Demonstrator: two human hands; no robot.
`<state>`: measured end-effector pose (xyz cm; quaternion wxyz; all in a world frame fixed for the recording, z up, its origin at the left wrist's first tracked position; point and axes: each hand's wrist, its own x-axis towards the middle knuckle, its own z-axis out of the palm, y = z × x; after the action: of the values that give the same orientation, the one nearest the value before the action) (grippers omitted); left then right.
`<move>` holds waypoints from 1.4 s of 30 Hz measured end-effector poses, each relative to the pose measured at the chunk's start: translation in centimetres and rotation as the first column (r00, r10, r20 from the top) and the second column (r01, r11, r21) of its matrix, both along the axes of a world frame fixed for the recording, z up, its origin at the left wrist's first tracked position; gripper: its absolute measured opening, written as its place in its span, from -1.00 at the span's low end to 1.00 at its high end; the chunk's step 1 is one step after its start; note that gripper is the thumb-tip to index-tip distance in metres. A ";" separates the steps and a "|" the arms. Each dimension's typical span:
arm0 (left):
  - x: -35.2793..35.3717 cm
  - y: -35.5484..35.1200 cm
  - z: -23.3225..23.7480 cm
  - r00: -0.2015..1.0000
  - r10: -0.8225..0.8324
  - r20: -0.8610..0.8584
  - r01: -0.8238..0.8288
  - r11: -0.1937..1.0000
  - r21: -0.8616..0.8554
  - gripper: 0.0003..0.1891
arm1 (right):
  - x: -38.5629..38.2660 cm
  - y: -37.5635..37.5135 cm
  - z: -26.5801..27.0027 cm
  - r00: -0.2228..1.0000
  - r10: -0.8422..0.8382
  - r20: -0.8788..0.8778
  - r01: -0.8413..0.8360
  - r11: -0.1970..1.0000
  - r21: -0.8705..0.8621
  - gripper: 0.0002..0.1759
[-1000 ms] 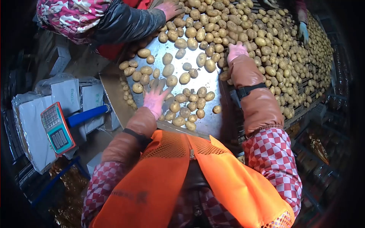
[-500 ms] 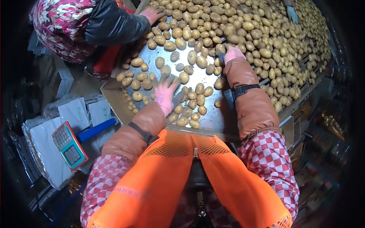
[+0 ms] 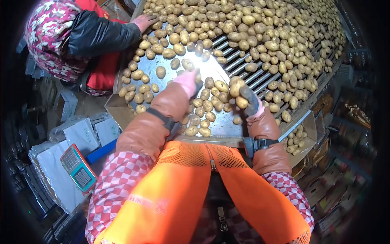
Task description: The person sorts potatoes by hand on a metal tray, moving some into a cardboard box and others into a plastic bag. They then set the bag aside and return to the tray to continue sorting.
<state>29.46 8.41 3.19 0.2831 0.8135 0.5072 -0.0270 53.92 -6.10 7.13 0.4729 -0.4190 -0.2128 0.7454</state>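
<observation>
Many potatoes (image 3: 205, 132) lie on a shiny metal table (image 3: 227, 129) and on the dark slatted rack (image 3: 254, 79) behind it. My left hand (image 3: 189, 81), in a pink and grey glove, is over the middle of the metal sheet among potatoes; its fingers are blurred in the glare. At the right side of the sheet my right hand (image 3: 252, 103), gloved the same way, is curled round several potatoes (image 3: 236, 87) beside the rack's edge.
Another person's bare hand (image 3: 146, 21) rests by the potatoes at the upper left, below a dark sleeve (image 3: 103, 34). A scale (image 3: 78, 167) and wrapped boxes (image 3: 50, 162) stand at the left. A cardboard box (image 3: 310, 130) with potatoes is at the right.
My right hand has come down toward me with several potatoes, and bare slats now show behind it. My left hand has shifted right and slightly up. The other person's hand has moved left.
</observation>
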 end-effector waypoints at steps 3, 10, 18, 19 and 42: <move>0.0 -1.1 2.6 0.918 0.370 0.144 -0.319 0.904 -0.286 -0.37 | -2.6 -2.1 -3.3 0.881 -0.176 -0.440 0.179 0.983 -0.036 -0.18; 0.3 -3.1 3.8 0.900 0.256 0.352 0.114 0.642 -0.758 -0.57 | -4.7 -1.9 1.4 0.823 -0.094 -0.559 0.159 0.985 0.069 -0.29; 0.3 14.2 -0.2 0.981 0.192 -0.014 -0.155 0.834 0.530 -0.27 | 8.0 -16.9 -0.7 0.878 -0.438 0.191 0.472 0.857 -0.207 -0.37; 1.0 14.3 -1.1 0.965 0.262 -0.027 -0.230 0.888 0.398 -0.19 | 9.8 -19.5 0.3 0.833 -0.486 0.265 0.544 0.809 -0.225 -0.37; -9.8 -12.7 0.9 0.999 -0.030 -0.020 0.035 0.946 0.323 -0.33 | 5.1 14.4 -2.6 -0.443 0.038 0.896 -0.370 0.902 -0.222 -0.53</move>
<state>19.67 -4.33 4.11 0.1417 0.8569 0.4935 0.0457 58.98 8.34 4.48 -0.0356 -0.7435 -0.6583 0.1119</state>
